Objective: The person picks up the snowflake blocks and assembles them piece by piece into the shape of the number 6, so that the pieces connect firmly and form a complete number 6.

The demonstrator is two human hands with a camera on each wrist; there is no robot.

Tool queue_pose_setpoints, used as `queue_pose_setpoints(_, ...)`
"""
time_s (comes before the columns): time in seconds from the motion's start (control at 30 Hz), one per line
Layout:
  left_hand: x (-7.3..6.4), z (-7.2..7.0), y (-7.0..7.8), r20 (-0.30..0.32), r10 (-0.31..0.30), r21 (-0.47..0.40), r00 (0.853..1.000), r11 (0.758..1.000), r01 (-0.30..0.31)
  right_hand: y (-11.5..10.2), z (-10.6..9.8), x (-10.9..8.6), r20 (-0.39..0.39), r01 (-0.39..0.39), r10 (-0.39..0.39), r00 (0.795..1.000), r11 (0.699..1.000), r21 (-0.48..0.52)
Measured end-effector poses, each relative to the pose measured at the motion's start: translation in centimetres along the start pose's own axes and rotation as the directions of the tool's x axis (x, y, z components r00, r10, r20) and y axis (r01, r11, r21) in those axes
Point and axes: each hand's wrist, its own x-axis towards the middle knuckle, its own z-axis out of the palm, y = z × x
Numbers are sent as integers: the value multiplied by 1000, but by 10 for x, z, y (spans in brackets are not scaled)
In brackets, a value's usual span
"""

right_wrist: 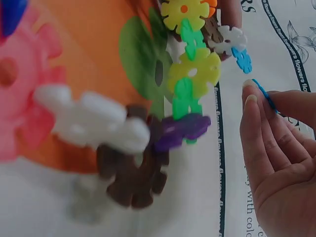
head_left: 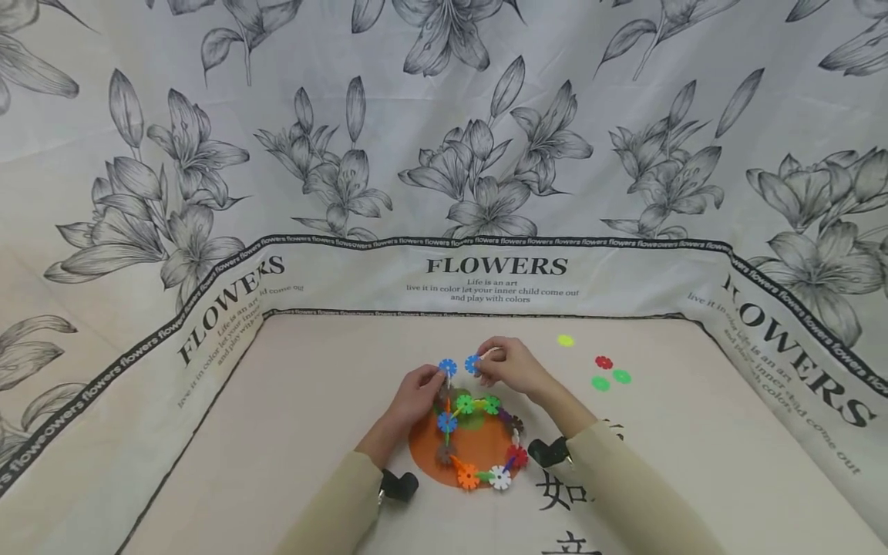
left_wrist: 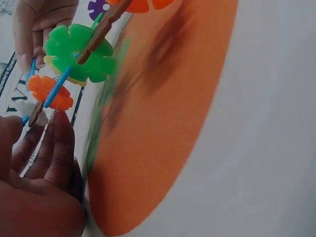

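A ring of interlocking plastic snowflake discs in many colours stands out in the head view, its green disc [head_left: 465, 404] at the far side and its orange disc [head_left: 469, 476] at the near side. My left hand [head_left: 409, 401] pinches the ring's upper left part, by a white disc [right_wrist: 231, 39] and a brown one. From there a blue disc [head_left: 447, 368] sticks up at the end. Between thumb and fingertips, my right hand [head_left: 516, 368] pinches a separate loose blue disc [right_wrist: 265, 96]. A small gap lies between the two blue discs.
Loose discs lie on the cloth to the right: a yellow one [head_left: 565, 341], a red one [head_left: 603, 362] and two green ones [head_left: 621, 376]. Under the ring is a printed orange fruit shape [head_left: 425, 455]. A flower-printed curtain [head_left: 496, 277] borders the far side.
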Motion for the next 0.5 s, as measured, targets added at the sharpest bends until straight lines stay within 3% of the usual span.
queue_pose_setpoints(0.17, 3, 1, -1, 9, 10, -32, 1000, 999, -9, -2, 7, 8, -27, 13, -11, 1000, 998, 56)
queue_pose_setpoints(0.5, 7, 1, 0, 33, 18, -60, 999, 998, -16, -1, 14, 21, -77, -47, 62, 995, 981, 190)
